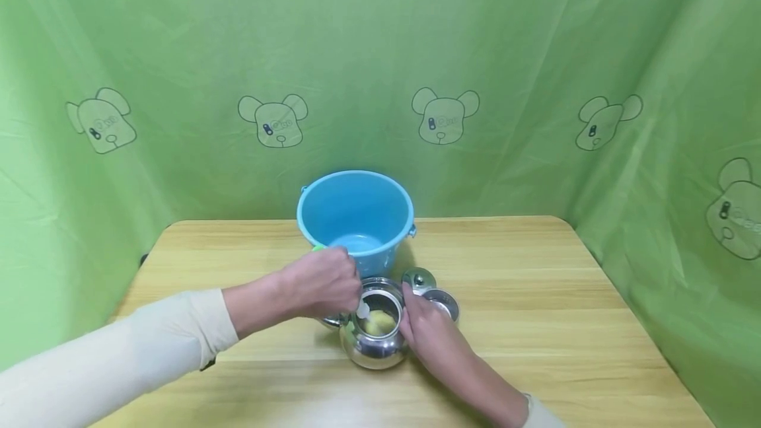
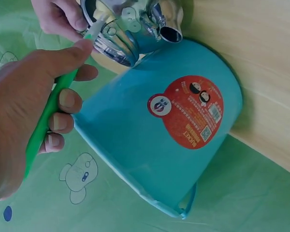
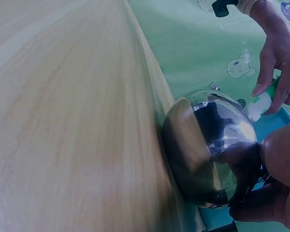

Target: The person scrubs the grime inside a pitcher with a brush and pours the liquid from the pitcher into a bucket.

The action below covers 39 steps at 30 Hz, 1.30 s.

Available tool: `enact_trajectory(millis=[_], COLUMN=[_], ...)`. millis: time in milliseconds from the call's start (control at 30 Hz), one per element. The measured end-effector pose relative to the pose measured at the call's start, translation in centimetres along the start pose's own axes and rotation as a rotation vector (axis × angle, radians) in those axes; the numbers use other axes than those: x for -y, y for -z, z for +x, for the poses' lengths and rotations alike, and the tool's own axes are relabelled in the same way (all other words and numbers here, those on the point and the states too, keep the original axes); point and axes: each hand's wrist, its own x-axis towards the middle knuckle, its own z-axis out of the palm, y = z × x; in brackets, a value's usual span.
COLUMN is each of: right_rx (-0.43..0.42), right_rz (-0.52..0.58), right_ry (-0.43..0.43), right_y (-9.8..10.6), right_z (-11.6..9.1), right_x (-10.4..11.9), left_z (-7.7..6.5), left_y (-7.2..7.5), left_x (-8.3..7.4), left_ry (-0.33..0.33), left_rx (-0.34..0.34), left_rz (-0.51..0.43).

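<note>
Head: one teapot (image 1: 374,351), one brush (image 1: 363,310)

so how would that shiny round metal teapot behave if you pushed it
The teapot is likely rigid, given its metal walls. Its smooth, polished surface may prove slippery. Its bulging sides suggest it could rock if pushed high.

The round silver metal teapot (image 1: 376,353) is smooth, mirror-glossy — likewise the small round metal lid (image 1: 421,277) beside it. The slim green plastic handle (image 2: 40,128) near the teapot looks smooth. Behind the teapot: a smooth, softly shiny round blue plastic bucket (image 1: 355,207) and a creased green cloth curtain (image 1: 368,38); beneath, a satiny pale wood-grain tabletop (image 1: 535,329).
</note>
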Motion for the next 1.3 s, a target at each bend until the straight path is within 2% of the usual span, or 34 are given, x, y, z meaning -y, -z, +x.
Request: enact_trajectory(millis=[333,633,967,1167,1300], right_rx=[0.01,0.004,0.037,0.054,0.053], right_rz=[-0.004,-0.015,-0.024,-0.006,-0.006], right_ry=[-0.002,0.01,-0.008,-0.028,-0.029], right_y=[0.1,0.1,0.2,0.3,0.3], right_z=[0.0,0.0,0.0,0.0,0.0], right_x=[0.1,0.0,0.2,0.2,0.2], left_z=[-0.2,-0.3,-0.1,0.0,0.2], left_y=[-0.6,-1.4,-1.5,-1.7,-1.5], left_x=[-0.5,-1.3,-2.0,-2.1,-2.2], left_ry=[-0.001,0.067,0.11,0.121,0.138], left_rx=[-0.008,-0.04,-0.194,-0.245,-0.243], left_rz=[-0.028,0.005,0.026,0.043,0.058])
